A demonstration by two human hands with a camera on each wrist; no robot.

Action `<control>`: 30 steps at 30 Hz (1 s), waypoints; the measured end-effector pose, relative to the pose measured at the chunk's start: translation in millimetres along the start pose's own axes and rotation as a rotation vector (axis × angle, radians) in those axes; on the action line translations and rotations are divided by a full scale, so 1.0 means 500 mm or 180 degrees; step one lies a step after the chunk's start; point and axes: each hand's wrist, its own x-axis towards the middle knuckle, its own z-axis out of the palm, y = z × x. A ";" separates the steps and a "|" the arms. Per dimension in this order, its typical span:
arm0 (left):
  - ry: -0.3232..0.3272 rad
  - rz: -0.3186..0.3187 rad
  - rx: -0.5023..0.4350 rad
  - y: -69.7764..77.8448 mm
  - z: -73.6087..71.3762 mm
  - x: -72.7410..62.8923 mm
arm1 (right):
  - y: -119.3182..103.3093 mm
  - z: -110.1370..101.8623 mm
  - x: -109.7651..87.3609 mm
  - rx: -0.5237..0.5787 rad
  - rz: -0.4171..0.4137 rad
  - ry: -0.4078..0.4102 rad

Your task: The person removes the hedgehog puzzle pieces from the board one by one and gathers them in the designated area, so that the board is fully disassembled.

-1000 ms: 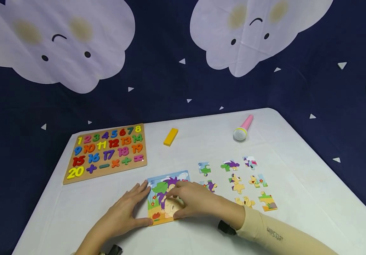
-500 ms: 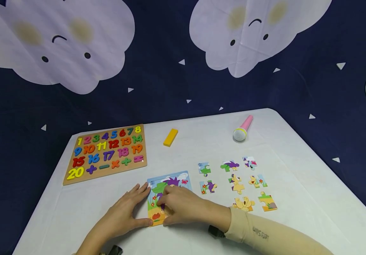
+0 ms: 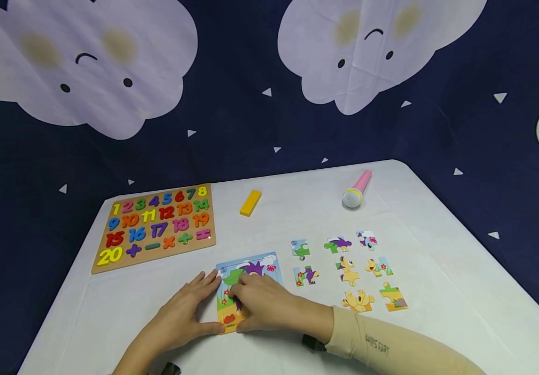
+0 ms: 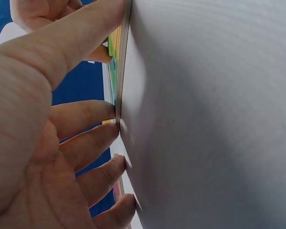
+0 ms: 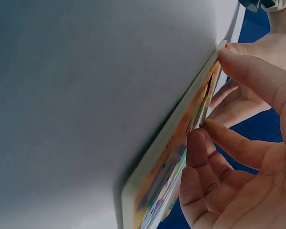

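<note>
A picture puzzle board point(image 3: 229, 319) with a blue border lies on the table in front of me. My left hand point(image 3: 182, 312) steadies it, spread fingers at its left edge and thumb at the near left corner. Over the board's lower left part, my right hand point(image 3: 267, 302) has its fingers bent and thumb at the near edge. The right wrist view shows it pinching a thin puzzle piece point(image 5: 205, 105), tilted up from the board; the hand hides the piece in the head view. Several loose puzzle pieces point(image 3: 347, 271) lie spread to the right.
A wooden number board point(image 3: 157, 249) stands out at the back left of the white table point(image 3: 429, 229). Behind the puzzle lie a yellow block point(image 3: 250, 203) and a pink toy microphone point(image 3: 357, 189). A dark blue cloud-print cloth point(image 3: 232, 104) hangs behind.
My right hand has moved left and slightly down across the puzzle board, uncovering the loose piece beside its right edge. The left hand has kept its place.
</note>
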 end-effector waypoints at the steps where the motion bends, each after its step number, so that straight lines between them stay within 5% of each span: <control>1: 0.0001 -0.0004 0.0002 0.000 0.000 0.000 | -0.001 -0.001 0.000 0.0026 0.0003 0.0013; 17: 0.0022 0.0024 0.0050 0.002 0.002 -0.001 | 0.009 -0.013 -0.009 0.0286 0.0155 0.0063; 30: -0.0007 -0.0127 0.0095 0.008 0.003 0.002 | 0.100 -0.053 -0.120 0.0598 0.0351 0.0259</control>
